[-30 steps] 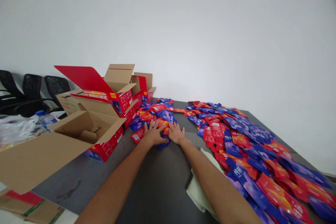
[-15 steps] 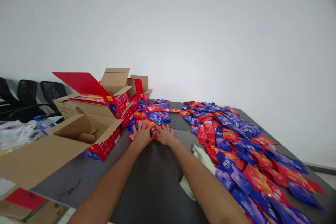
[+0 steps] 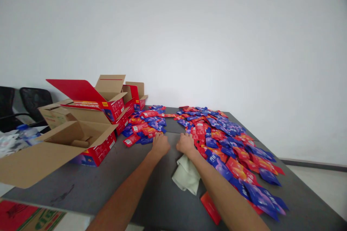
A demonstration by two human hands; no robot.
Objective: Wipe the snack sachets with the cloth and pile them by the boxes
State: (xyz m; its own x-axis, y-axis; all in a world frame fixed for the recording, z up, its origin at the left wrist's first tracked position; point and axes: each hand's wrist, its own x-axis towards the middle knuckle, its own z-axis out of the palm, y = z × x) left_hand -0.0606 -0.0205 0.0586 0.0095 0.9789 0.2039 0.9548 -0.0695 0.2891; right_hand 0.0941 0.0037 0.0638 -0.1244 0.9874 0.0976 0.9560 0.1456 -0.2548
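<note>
My left hand (image 3: 161, 144) is over the dark table with its fingers curled inward, just right of the left pile of packets (image 3: 148, 119). No packet shows in it. My right hand (image 3: 186, 143), also with curled fingers, is beside the near left edge of the larger right pile of packets (image 3: 217, 133). Nothing sticks out of its grip. Both piles mix red and blue-purple foil pouches. A pale green cloth (image 3: 187, 176) lies crumpled below my right wrist. One red packet (image 3: 210, 207) lies apart, partly under my right forearm.
An open cardboard box (image 3: 99, 151) with flaps spread stands at the left of the dark table (image 3: 114, 187). Behind it are more red boxes (image 3: 116, 110). Black chairs (image 3: 36, 103), a plastic bottle (image 3: 25, 131) and a red-green carton (image 3: 29, 216) are beyond the table's left edges.
Both hands have left the left pile and moved right, with fingers now curled. The left pile is spread differently and the cloth has changed shape. The view has turned slightly right.
</note>
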